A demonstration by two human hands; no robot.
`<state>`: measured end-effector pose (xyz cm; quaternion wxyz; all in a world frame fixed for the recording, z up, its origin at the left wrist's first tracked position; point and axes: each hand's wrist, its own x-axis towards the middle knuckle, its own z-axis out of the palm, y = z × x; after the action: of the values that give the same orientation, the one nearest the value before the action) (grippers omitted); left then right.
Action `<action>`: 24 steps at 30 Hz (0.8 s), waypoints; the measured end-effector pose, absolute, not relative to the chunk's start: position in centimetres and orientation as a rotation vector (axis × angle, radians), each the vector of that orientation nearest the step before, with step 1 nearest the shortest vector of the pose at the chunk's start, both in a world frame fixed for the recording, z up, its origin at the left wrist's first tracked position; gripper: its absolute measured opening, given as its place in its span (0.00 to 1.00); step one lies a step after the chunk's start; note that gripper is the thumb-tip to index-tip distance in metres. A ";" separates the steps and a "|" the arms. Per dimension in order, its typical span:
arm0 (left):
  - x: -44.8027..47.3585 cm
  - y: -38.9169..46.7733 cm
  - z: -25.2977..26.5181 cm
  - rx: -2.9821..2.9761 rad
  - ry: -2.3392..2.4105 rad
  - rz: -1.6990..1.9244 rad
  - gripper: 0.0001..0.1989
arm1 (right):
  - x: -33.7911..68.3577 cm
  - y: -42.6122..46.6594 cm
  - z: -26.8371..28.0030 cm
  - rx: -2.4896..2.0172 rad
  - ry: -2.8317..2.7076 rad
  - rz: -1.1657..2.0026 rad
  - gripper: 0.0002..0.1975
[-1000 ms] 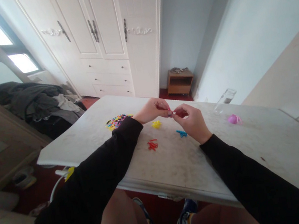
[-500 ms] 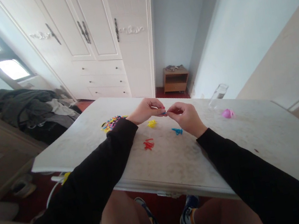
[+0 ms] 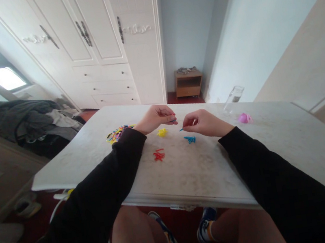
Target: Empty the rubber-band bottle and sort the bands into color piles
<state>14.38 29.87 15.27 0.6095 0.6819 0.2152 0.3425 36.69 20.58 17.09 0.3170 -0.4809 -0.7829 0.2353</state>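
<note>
My right hand [image 3: 204,123] pinches a small blue plastic stick [image 3: 181,129] between thumb and fingertips, just above the table. Facing it, my left hand [image 3: 156,118] is closed with thumb against fingers around small pieces; bits of blue and red show at the fingertips. Beneath my right hand lies a little blue pile [image 3: 190,139] of similar sticks. A yellow pile [image 3: 161,132] sits below my left hand, and a red pile [image 3: 158,155] lies nearer to me. Beside my left wrist is a larger mixed-colour heap [image 3: 118,133], partly hidden by the sleeve.
The pieces lie on a white, stained table [image 3: 172,181]. Toward its right far side are a clear bottle or jar [image 3: 235,95] and a pink-purple object [image 3: 244,118]. A white wardrobe [image 3: 143,59] and a small wooden cabinet [image 3: 188,84] stand beyond.
My hands have parted: the right has drawn away to the right and slightly down, taking the blue stick from beside my left fingertips. The camera view has shifted slightly.
</note>
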 end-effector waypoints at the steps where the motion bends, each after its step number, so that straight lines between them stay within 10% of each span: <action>1: 14.4 29.9 15.3 1.576 0.493 0.791 0.27 | 37.2 20.6 17.2 -1.279 -2.130 0.667 0.04; 24: 14.7 29.2 15.4 1.684 0.519 0.762 0.25 | 35.2 20.0 16.9 -1.206 -2.058 0.234 0.10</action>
<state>14.73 29.21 15.42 0.5736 0.7184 0.2215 0.3253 35.22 19.99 16.94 0.3638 -0.4688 -0.7997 0.0910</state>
